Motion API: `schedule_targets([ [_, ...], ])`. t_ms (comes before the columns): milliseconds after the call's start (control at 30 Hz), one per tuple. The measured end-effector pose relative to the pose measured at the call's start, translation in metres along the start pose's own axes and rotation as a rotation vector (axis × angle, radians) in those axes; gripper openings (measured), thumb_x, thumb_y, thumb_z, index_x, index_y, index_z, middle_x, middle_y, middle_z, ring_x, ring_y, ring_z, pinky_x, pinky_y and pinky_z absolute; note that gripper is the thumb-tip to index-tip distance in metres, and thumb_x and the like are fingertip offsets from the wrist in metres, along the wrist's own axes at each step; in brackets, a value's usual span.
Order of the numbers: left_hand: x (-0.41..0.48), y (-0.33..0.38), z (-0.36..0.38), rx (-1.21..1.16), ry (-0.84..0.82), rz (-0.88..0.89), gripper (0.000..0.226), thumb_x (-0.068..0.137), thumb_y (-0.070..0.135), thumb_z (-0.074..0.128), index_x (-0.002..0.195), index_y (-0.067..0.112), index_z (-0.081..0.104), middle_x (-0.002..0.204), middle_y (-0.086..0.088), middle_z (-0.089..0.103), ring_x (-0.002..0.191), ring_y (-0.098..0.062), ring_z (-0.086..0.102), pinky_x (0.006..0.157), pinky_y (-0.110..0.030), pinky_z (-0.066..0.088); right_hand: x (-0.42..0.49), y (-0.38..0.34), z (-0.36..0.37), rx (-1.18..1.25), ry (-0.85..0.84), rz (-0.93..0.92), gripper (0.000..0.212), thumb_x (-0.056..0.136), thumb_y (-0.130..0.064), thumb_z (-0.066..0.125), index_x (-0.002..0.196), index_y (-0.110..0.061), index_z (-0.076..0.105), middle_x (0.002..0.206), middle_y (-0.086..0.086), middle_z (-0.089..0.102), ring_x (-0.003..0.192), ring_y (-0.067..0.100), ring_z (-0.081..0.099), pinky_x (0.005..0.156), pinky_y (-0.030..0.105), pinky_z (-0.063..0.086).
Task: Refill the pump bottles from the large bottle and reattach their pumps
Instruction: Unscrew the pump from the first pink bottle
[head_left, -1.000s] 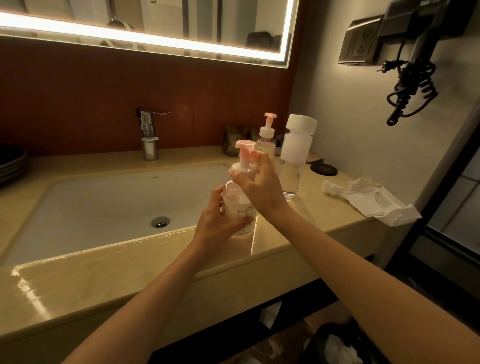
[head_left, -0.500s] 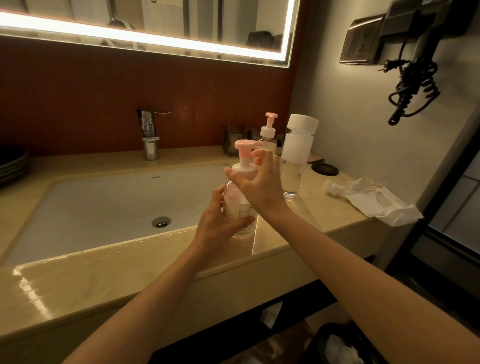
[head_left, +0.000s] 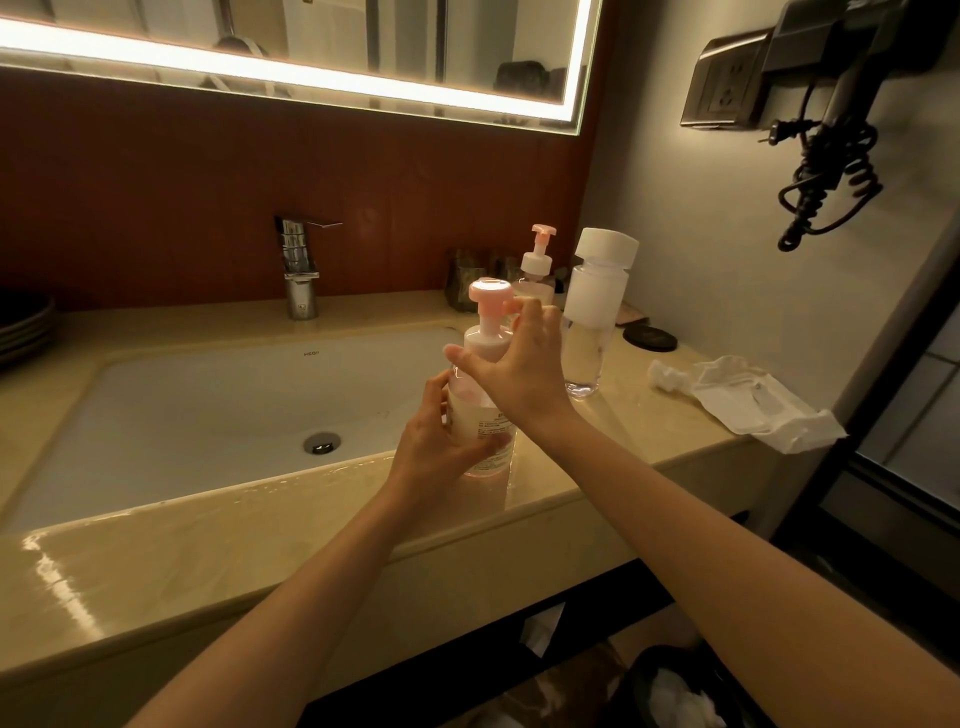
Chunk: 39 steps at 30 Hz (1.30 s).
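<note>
A clear pump bottle (head_left: 483, 431) with pinkish liquid stands on the counter's front edge, right of the sink. My left hand (head_left: 434, 449) grips its body. My right hand (head_left: 514, 371) is curled around its white collar just below the pink pump head (head_left: 490, 292). Behind it stands a second pump bottle (head_left: 535, 273) with its pink pump on. To the right stands the large clear bottle (head_left: 592, 312) with a white cap, upright.
The white sink basin (head_left: 208, 410) with a drain and a chrome tap (head_left: 300, 270) lies to the left. A crumpled white wrapper (head_left: 748, 400) and a dark round lid (head_left: 649, 338) lie on the beige counter (head_left: 260, 525) at the right. A hair dryer (head_left: 831, 130) hangs on the wall.
My right hand has shifted slightly around the pump collar; the pump head's spout has turned a little. The bottle and my left hand stay where they were.
</note>
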<state>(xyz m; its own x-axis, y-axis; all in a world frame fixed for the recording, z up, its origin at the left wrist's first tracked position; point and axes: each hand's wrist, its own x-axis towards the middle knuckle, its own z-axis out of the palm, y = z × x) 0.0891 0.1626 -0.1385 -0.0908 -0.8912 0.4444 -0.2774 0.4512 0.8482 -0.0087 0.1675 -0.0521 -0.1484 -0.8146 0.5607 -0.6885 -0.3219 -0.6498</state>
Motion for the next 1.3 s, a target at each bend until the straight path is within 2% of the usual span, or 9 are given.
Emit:
schedule_targets([
  [267,0.0007,-0.0016,-0.0002,0.000,0.005,-0.010,0.078,0.069,0.022,0.078,0.132,0.019,0.032,0.112,0.005,0.050,0.099,-0.016,0.055,0.074,-0.024,0.052,-0.0033,-0.0020,-0.0038,0.213,-0.123,0.041,0.055,0.084,-0.013,0.061,0.132,-0.011,0.034,0.128,0.009,0.048,0.101,0.012,0.045,0.083,0.022,0.041],
  [433,0.0008,-0.0017,-0.0008,-0.014,-0.005,-0.008,0.078,0.069,0.022,0.078,0.132,0.020,0.032,0.116,0.005,0.050,0.098,-0.012,0.054,0.074,-0.020,0.052,0.0009,0.0003,-0.0010,0.042,-0.017,0.012,0.066,0.075,-0.036,0.073,0.126,-0.010,0.039,0.127,0.011,0.043,0.115,0.022,0.044,0.092,0.028,0.043],
  [633,0.0009,-0.0018,-0.0008,-0.002,0.002,-0.011,0.080,0.068,0.024,0.079,0.132,0.019,0.032,0.114,0.004,0.050,0.098,-0.013,0.054,0.072,-0.020,0.051,-0.0028,-0.0031,-0.0066,0.200,-0.108,0.045,0.049,0.082,-0.015,0.066,0.124,-0.008,0.041,0.108,-0.002,0.046,0.097,0.012,0.047,0.079,0.018,0.042],
  [700,0.0007,-0.0016,-0.0010,-0.011,0.002,-0.017,0.079,0.068,0.023,0.079,0.132,0.020,0.032,0.113,0.005,0.050,0.098,-0.013,0.054,0.071,-0.018,0.050,-0.0023,-0.0048,-0.0067,0.253,-0.155,0.069,0.047,0.085,-0.012,0.060,0.127,-0.009,0.039,0.111,0.001,0.048,0.096,0.011,0.046,0.079,0.019,0.043],
  [867,0.0000,0.0004,0.0000,-0.017,-0.005,-0.020,0.076,0.069,0.024,0.077,0.130,0.021,0.032,0.116,0.008,0.049,0.099,-0.011,0.054,0.073,-0.017,0.049,-0.0009,-0.0012,0.0005,0.058,-0.046,0.023,0.067,0.075,-0.036,0.072,0.127,-0.010,0.038,0.128,0.010,0.042,0.115,0.021,0.044,0.092,0.029,0.044],
  [1000,-0.0003,-0.0015,-0.0011,-0.025,-0.006,-0.019,0.077,0.068,0.024,0.078,0.130,0.023,0.032,0.113,0.008,0.050,0.099,-0.013,0.056,0.074,-0.020,0.052,-0.0009,0.0003,-0.0038,0.107,-0.037,0.027,0.056,0.074,-0.024,0.075,0.116,-0.008,0.042,0.119,0.010,0.050,0.107,0.020,0.051,0.084,0.022,0.044],
  [1133,0.0009,-0.0018,-0.0011,-0.021,-0.006,-0.033,0.078,0.068,0.023,0.079,0.131,0.021,0.033,0.112,0.006,0.051,0.101,-0.017,0.056,0.077,-0.030,0.054,-0.0007,-0.0038,-0.0093,0.258,-0.182,0.074,0.055,0.082,-0.012,0.065,0.129,-0.009,0.037,0.124,0.007,0.050,0.100,0.012,0.046,0.082,0.020,0.040],
  [1200,0.0008,-0.0011,-0.0009,-0.014,-0.002,-0.029,0.078,0.068,0.023,0.079,0.131,0.020,0.033,0.112,0.006,0.050,0.101,-0.017,0.055,0.078,-0.029,0.054,0.0000,-0.0037,-0.0082,0.284,-0.209,0.086,0.054,0.085,-0.013,0.062,0.132,-0.011,0.036,0.127,0.009,0.048,0.105,0.016,0.048,0.083,0.022,0.040],
  [1300,-0.0004,-0.0002,-0.0014,-0.023,-0.012,-0.027,0.077,0.069,0.023,0.078,0.131,0.020,0.033,0.115,0.006,0.050,0.101,-0.015,0.055,0.079,-0.028,0.053,0.0001,0.0013,-0.0024,0.158,-0.133,0.054,0.065,0.078,-0.031,0.071,0.130,-0.011,0.038,0.128,0.009,0.043,0.115,0.021,0.046,0.089,0.027,0.043],
])
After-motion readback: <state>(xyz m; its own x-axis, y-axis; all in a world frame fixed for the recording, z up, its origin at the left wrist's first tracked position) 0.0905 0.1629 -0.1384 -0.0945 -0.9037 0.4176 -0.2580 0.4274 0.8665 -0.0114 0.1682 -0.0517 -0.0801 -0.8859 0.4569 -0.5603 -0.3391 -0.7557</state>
